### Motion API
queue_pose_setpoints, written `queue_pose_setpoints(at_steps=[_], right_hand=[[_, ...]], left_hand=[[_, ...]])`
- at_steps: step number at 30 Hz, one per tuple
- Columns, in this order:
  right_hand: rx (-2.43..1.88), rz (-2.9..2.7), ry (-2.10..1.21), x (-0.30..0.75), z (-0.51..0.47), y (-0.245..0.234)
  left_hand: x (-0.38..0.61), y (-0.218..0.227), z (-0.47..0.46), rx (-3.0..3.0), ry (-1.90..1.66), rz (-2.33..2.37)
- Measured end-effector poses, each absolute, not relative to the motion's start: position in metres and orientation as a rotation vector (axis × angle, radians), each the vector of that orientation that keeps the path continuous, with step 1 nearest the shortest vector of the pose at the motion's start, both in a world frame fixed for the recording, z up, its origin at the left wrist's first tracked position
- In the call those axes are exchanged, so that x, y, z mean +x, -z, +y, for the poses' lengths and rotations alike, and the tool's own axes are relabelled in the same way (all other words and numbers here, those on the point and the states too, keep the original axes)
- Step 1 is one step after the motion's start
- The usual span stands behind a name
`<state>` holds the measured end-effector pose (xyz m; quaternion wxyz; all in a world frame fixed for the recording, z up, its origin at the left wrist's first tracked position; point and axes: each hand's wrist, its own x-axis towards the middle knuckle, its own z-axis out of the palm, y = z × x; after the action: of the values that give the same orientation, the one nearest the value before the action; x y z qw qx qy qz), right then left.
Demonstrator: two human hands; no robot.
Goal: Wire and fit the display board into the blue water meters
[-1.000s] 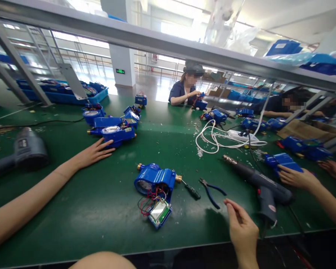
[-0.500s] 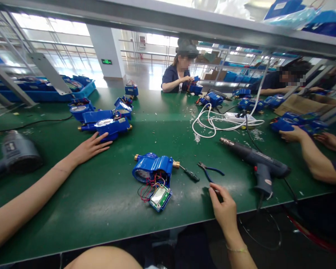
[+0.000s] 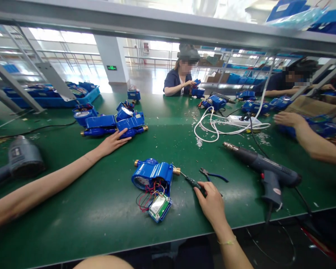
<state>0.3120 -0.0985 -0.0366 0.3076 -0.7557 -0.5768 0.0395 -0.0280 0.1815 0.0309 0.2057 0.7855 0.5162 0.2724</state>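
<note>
My left hand (image 3: 114,142) reaches out with its fingers stretched over the near side of a blue water meter (image 3: 131,122) with brass ends. My right hand (image 3: 212,201) closes its fingers on the dark handle of a screwdriver (image 3: 194,182), which lies on the table with its shaft toward another meter. That opened meter (image 3: 158,172) lies before me, its dial facing left. Red and black wires run from it to a display circuit board (image 3: 159,204) in a blue cover. Blue-handled cutting pliers (image 3: 214,175) lie just beyond my right hand.
A heat gun (image 3: 264,168) lies at right, another heat gun (image 3: 25,158) at left. A white power strip (image 3: 242,120) with coiled cable lies farther back. More meters, a blue crate (image 3: 92,96) and a metal shelf beam (image 3: 156,26) surround the table. Co-workers sit opposite and at right.
My left hand has moved right, and the meter under it has shifted right, turned away from its neighbour. My right hand has moved left from beside the pliers and taken hold of the screwdriver handle.
</note>
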Motion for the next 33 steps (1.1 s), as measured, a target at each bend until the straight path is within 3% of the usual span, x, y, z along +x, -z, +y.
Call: queue_pose_setpoints(at_steps=[4, 10, 17, 23, 26, 30, 33], right_hand=[[-1.974, -1.524, -0.088, 0.313, -0.1, 0.038], [-1.959, -1.51, -0.087, 0.314, -0.099, 0.039], [-1.96, -1.502, -0.11, 0.312, -0.098, 0.038], [-1.965, -1.488, -0.111, 0.312, -0.099, 0.038], [-1.958, -1.487, -0.112, 0.312, -0.098, 0.038], [-1.953, -1.488, -0.115, 0.312, -0.098, 0.036], [-1.955, -1.487, -0.118, 0.313, -0.098, 0.036]], left_hand=[[-0.035, -0.03, 0.191, 2.314, -0.784, 1.371], [-0.055, -0.013, 0.212, 2.2, -0.587, 0.765], [-0.075, 0.013, 0.235, 1.876, -0.998, 0.439], [-0.07, 0.016, 0.243, 2.005, -0.943, 0.4], [-0.061, 0.01, 0.241, 2.202, -0.737, 0.37], [-0.049, -0.001, 0.235, 2.509, -0.15, 0.23], [-0.046, -0.003, 0.23, 2.55, -0.097, 0.282]])
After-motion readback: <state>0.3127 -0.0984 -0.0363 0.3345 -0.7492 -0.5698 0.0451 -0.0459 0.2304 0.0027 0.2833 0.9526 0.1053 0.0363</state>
